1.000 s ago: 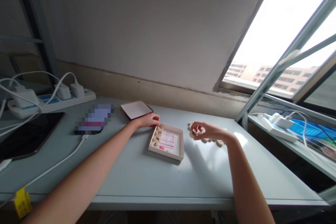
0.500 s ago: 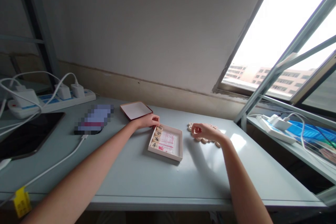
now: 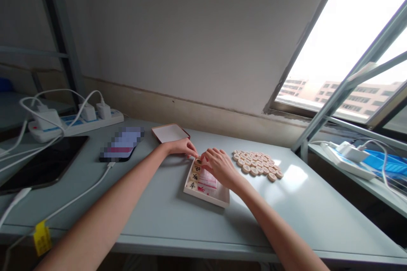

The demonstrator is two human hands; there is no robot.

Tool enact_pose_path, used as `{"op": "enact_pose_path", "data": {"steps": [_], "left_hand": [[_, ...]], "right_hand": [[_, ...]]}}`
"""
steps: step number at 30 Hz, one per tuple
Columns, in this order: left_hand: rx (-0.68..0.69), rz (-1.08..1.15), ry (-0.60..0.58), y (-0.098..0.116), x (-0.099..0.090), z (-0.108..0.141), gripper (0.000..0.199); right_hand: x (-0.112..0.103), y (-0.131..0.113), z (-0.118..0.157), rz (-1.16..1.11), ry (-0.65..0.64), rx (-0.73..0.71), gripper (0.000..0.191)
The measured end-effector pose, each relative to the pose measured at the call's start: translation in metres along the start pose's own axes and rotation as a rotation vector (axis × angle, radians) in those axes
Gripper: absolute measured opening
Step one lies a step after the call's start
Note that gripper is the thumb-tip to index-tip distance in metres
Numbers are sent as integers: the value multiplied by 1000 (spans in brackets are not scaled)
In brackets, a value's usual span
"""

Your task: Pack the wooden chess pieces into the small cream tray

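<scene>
My right hand [image 3: 219, 167] reaches into the shallow white box [image 3: 208, 198], fingers bent down at its far end around a Chinese chess piece that they mostly hide. My left hand [image 3: 183, 148] is closed at the far left corner of the box, fingertips pinching its rim. Along the box's left wall runs a column of round wooden chess pieces [image 3: 193, 176] with black characters. Beside them in the box lies a clear plastic packet with red print [image 3: 208, 180]. To the right, a flat group of more chess pieces [image 3: 256, 163] lies on the desk.
Behind my left hand lies the box lid [image 3: 170, 132], inner side up. A charging phone [image 3: 122, 144], a dark tablet [image 3: 47, 163] and a power strip [image 3: 76, 125] with white cables are at left. The wall and window close off the back; a metal post [image 3: 303, 146] stands at right.
My right hand has moved left from the loose pieces to the box, uncovering the group. My left hand stays at the box corner. The view has shifted slightly.
</scene>
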State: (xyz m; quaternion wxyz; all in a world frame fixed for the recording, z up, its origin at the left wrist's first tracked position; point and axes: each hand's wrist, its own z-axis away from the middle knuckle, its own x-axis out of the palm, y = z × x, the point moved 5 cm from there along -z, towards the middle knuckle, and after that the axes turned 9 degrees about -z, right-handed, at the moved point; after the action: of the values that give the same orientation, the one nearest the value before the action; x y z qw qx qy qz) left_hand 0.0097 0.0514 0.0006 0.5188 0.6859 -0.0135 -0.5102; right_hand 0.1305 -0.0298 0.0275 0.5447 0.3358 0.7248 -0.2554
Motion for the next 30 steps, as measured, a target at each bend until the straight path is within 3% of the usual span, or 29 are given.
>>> {"op": "enact_pose_path", "data": {"steps": [11, 17, 20, 27, 30], "left_hand": [[47, 71, -7, 5, 3, 0, 21], [28, 85, -13, 4, 5, -1, 19], [16, 77, -19, 6, 6, -1, 19], [24, 40, -24, 5, 5, -4, 19], [26, 35, -33, 6, 5, -3, 20]], "right_hand": [[-1, 4, 1, -161, 25, -39, 23], [-15, 41, 6, -451, 114, 28, 7], [-20, 51, 8, -511, 112, 60, 22], [-3, 10, 2, -211, 58, -63, 24], [-1, 6, 1, -185, 61, -67, 23]]}}
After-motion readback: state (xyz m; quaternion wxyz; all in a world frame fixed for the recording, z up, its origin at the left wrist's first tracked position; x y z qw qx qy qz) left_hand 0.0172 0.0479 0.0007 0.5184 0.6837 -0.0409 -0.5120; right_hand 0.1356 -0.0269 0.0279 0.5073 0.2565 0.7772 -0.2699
